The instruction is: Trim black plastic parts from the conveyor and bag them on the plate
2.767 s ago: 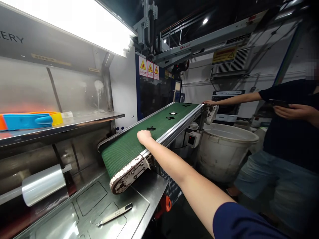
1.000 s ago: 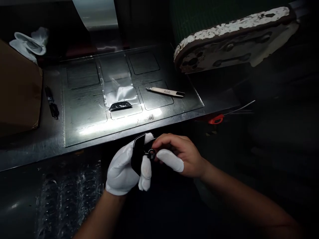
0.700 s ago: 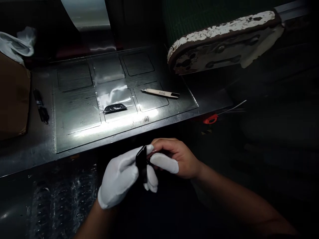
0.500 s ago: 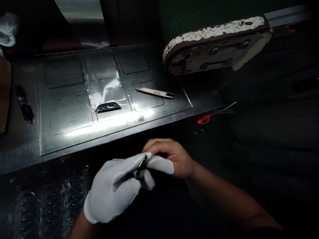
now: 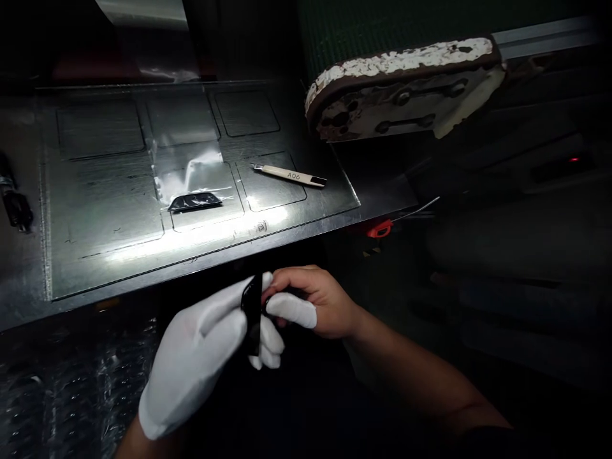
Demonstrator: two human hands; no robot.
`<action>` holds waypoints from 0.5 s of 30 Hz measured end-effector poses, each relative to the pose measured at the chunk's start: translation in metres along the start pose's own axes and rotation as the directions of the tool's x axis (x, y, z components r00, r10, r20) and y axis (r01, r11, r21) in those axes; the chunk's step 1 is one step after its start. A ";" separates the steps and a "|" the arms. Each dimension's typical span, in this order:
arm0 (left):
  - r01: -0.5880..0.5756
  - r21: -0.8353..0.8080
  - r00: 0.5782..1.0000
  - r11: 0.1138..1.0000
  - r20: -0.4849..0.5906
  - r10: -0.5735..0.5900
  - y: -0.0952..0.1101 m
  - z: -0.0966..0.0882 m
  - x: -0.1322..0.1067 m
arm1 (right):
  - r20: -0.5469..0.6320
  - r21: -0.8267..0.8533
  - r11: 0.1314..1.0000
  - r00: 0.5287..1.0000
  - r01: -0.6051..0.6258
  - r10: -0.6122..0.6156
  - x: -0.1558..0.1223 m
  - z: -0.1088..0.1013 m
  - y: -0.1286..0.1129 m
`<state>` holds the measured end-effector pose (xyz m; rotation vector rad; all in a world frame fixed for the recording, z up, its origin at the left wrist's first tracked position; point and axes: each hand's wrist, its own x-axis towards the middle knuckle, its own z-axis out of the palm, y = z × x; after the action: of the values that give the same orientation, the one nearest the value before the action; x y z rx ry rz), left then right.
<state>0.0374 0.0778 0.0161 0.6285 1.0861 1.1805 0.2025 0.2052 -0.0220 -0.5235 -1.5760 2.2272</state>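
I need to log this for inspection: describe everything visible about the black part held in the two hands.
The black part is small, thin and glossy, seemingly moulded plastic, with light glinting along its top edge. It stands nearly edge-on to the camera, roughly upright, so its face and outline are mostly hidden. The white-gloved left hand pinches it from the left; the right hand, bare except for a white cover on one finger, grips it from the right. It is held in the air in front of the metal worktable, touching nothing else.
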 end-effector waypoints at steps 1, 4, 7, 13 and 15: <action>0.053 -0.077 0.998 0.996 -0.017 -0.054 -0.001 0.001 0.001 | -0.008 0.064 0.992 0.994 -0.105 0.106 0.000 0.002 0.001; 0.091 -0.294 0.995 0.951 -0.005 -0.097 -0.005 0.002 0.004 | 0.006 0.241 0.930 0.959 -0.276 0.283 -0.001 0.008 0.006; 0.122 -0.422 0.991 0.899 -0.007 -0.137 -0.008 0.002 0.005 | -0.004 0.336 0.897 0.952 -0.288 0.307 -0.001 0.013 0.013; 0.114 -0.487 0.992 0.866 0.001 -0.130 -0.009 0.004 0.005 | 0.014 0.347 0.871 0.931 -0.347 0.365 -0.003 0.016 0.019; 0.113 -0.491 0.992 0.864 0.002 -0.128 -0.011 0.003 0.005 | 0.009 0.350 0.870 0.930 -0.347 0.367 -0.003 0.017 0.019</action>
<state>0.0446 0.0797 0.0066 0.1424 0.7888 1.2946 0.1955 0.1840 -0.0345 -0.8187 -1.0825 2.6601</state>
